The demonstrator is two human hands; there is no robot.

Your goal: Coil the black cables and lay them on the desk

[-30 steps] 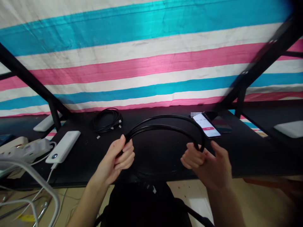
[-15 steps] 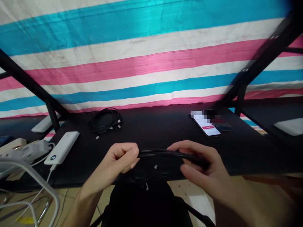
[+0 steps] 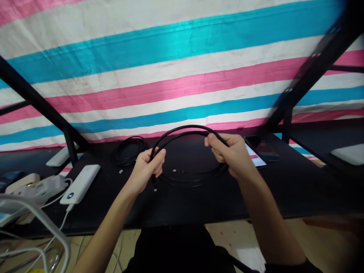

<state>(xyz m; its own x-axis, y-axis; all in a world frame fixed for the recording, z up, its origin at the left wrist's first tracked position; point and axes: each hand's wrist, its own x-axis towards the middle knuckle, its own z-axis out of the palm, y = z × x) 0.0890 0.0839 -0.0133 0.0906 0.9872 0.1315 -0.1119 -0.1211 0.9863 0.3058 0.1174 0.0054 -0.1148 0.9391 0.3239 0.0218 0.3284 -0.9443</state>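
A coiled black cable (image 3: 186, 128) is stretched into a wide loop between my two hands, over the black table (image 3: 182, 204). My left hand (image 3: 149, 165) is closed round the loop's left side, and a cable end with a small pale metal plug hangs just below it. On the right side, my right hand (image 3: 227, 149) grips the strands with its fingers curled. Another plug end shows inside the loop near the tabletop. Behind my left hand lies a second black cable coil (image 3: 125, 163), with a small metal plug in front of it.
At left lie a white power bank (image 3: 82, 182) with a cable plugged in and a white power strip (image 3: 47, 187). A lit phone (image 3: 256, 157) lies partly behind my right hand, beside a dark phone (image 3: 269, 153). Black frame bars (image 3: 304, 72) slant up before a striped sheet (image 3: 170, 83).
Both hands have moved up and away over the table. The cable, bunched flat and low before, is now raised and spread into an open loop. My right hand has closed on it.
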